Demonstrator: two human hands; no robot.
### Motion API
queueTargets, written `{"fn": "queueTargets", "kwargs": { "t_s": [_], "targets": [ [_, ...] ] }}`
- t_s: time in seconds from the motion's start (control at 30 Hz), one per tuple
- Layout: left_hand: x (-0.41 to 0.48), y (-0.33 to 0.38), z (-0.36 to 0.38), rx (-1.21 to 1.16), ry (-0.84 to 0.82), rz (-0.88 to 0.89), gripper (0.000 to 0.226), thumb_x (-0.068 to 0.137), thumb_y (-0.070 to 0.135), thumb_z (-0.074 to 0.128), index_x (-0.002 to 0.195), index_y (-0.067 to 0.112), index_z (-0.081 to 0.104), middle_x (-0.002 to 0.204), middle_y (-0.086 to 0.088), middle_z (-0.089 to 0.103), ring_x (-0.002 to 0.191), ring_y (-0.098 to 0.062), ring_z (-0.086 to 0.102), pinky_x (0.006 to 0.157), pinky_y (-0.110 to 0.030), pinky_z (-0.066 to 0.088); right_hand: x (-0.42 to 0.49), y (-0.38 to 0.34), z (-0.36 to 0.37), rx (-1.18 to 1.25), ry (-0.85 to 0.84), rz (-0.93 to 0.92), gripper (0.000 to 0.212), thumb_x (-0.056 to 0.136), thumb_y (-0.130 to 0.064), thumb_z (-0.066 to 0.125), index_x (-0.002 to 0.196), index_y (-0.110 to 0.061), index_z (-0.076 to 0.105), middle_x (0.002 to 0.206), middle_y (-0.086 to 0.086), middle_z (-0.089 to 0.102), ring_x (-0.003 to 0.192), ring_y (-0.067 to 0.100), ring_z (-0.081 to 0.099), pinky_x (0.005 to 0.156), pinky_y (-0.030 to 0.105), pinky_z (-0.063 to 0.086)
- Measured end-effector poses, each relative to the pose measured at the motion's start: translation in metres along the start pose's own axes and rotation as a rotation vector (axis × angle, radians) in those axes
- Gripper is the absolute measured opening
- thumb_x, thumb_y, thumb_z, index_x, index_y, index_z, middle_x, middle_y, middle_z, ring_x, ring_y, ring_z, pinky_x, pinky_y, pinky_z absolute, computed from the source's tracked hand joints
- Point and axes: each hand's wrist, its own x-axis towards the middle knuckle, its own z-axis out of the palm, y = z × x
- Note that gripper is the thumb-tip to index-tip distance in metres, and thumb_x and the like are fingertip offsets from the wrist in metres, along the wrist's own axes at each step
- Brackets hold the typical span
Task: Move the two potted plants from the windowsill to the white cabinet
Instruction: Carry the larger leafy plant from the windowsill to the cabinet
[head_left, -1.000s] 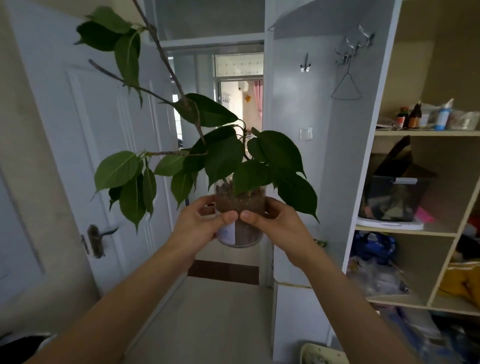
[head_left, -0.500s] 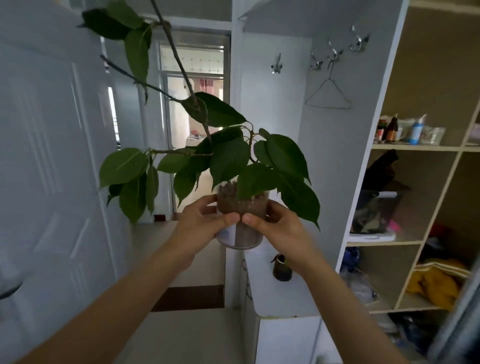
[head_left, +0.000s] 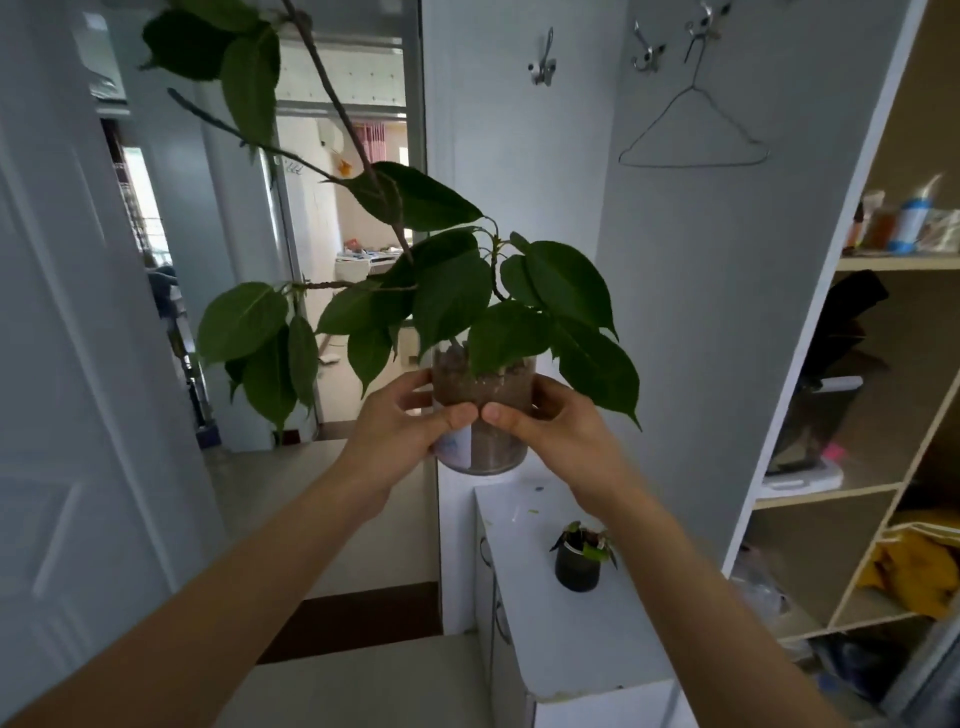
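I hold a leafy plant in a clear glass pot (head_left: 485, 452) filled with brown pebbles, up in the air in front of me. My left hand (head_left: 402, 434) wraps its left side and my right hand (head_left: 558, 436) its right side, thumbs nearly touching at the front. Long branches with big green leaves (head_left: 452, 301) spread up and left. Below and ahead is the low white cabinet (head_left: 571, 639). A small plant in a black pot (head_left: 577, 564) stands on its top, below the held pot.
A white door (head_left: 78, 415) stands at the left beside an open doorway (head_left: 358, 291). Wall hooks and a wire hanger (head_left: 693, 130) hang above the cabinet. Open wooden shelves (head_left: 883, 364) full of items are at the right.
The view has moved forward toward the cabinet; its top and the small black-potted plant have come into sight. Both hands keep the same hold on the glass pot.
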Motion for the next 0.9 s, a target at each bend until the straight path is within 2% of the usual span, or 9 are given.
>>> {"fn": "queueTargets", "kwargs": {
  "t_s": [0.07,0.17,0.23,0.33,0.43,0.6,0.67,0.8,0.9],
  "targets": [
    [0.022,-0.004,-0.004,0.000,0.019,0.003,0.052,0.077,0.030,0.081,0.125,0.025,0.062,0.122,-0.003,0.067,0.109,-0.024,0.067,0.079,-0.038,0.062,0.022,0.004,0.003,0.002,-0.002,-0.013,0.061,0.078,-0.045,0.081,0.131,-0.023,0.060,0.119,-0.013,0.069,0.109,0.008,0.067,0.081,0.014,0.057],
    [0.060,-0.014,-0.015,0.004,0.009,-0.012,0.061,0.077,0.031,0.081,0.132,0.020,0.059,0.123,-0.004,0.067,0.108,-0.026,0.068,0.079,-0.039,0.062,0.060,0.013,0.012,-0.001,0.002,-0.003,0.063,0.079,-0.044,0.081,0.133,-0.021,0.059,0.122,-0.010,0.069,0.111,0.012,0.066,0.086,0.019,0.058],
    [0.085,-0.020,-0.023,0.014,-0.005,-0.002,0.062,0.077,0.033,0.080,0.133,0.021,0.058,0.124,-0.003,0.066,0.108,-0.024,0.067,0.079,-0.036,0.062,0.084,0.019,0.020,0.010,0.009,0.005,0.062,0.079,-0.042,0.081,0.133,-0.019,0.060,0.124,-0.008,0.069,0.113,0.014,0.067,0.089,0.023,0.059],
    [0.121,-0.030,-0.034,0.027,-0.017,0.003,0.060,0.077,0.034,0.080,0.132,0.023,0.059,0.124,-0.002,0.066,0.108,-0.025,0.067,0.083,-0.043,0.061,0.113,0.025,0.029,0.006,0.017,0.003,0.060,0.080,-0.040,0.082,0.132,-0.020,0.060,0.122,-0.010,0.069,0.113,0.013,0.067,0.091,0.026,0.059],
    [0.168,-0.048,-0.056,-0.008,-0.104,0.013,0.054,0.076,0.033,0.082,0.126,0.026,0.063,0.121,-0.002,0.068,0.107,-0.025,0.068,0.083,-0.048,0.061,0.150,0.039,0.053,-0.018,0.094,0.016,0.059,0.079,-0.041,0.082,0.130,-0.022,0.060,0.121,-0.011,0.069,0.112,0.013,0.067,0.092,0.028,0.060],
    [0.213,-0.061,-0.066,-0.051,-0.202,0.031,0.053,0.075,0.027,0.083,0.124,0.022,0.065,0.119,-0.005,0.070,0.107,-0.028,0.069,0.085,-0.052,0.060,0.174,0.046,0.065,-0.023,0.173,0.029,0.052,0.076,-0.040,0.084,0.121,-0.024,0.063,0.110,-0.020,0.071,0.096,-0.001,0.071,0.073,0.013,0.056],
    [0.241,-0.065,-0.068,-0.044,-0.266,0.048,0.054,0.074,0.027,0.084,0.124,0.022,0.065,0.116,-0.003,0.072,0.104,-0.025,0.071,0.084,-0.048,0.061,0.186,0.045,0.071,-0.039,0.233,0.041,0.057,0.074,-0.046,0.084,0.123,-0.025,0.063,0.112,-0.019,0.071,0.100,0.002,0.070,0.072,0.012,0.056],
    [0.280,-0.074,-0.057,-0.078,-0.373,0.077,0.051,0.072,0.032,0.085,0.119,0.029,0.066,0.112,0.007,0.072,0.102,-0.018,0.070,0.080,-0.039,0.062,0.204,0.048,0.071,-0.101,0.349,0.054,0.049,0.073,-0.051,0.082,0.114,-0.037,0.061,0.110,-0.024,0.069,0.101,0.003,0.068,0.071,0.011,0.056],
    [0.300,-0.082,-0.042,-0.101,-0.442,0.058,0.052,0.071,0.034,0.085,0.118,0.031,0.065,0.112,0.011,0.070,0.106,-0.020,0.068,0.084,-0.042,0.061,0.211,0.054,0.066,-0.139,0.425,0.081,0.067,0.064,-0.061,0.078,0.122,-0.034,0.058,0.112,-0.024,0.067,0.104,0.005,0.066,0.076,0.013,0.055]
  ]
}}
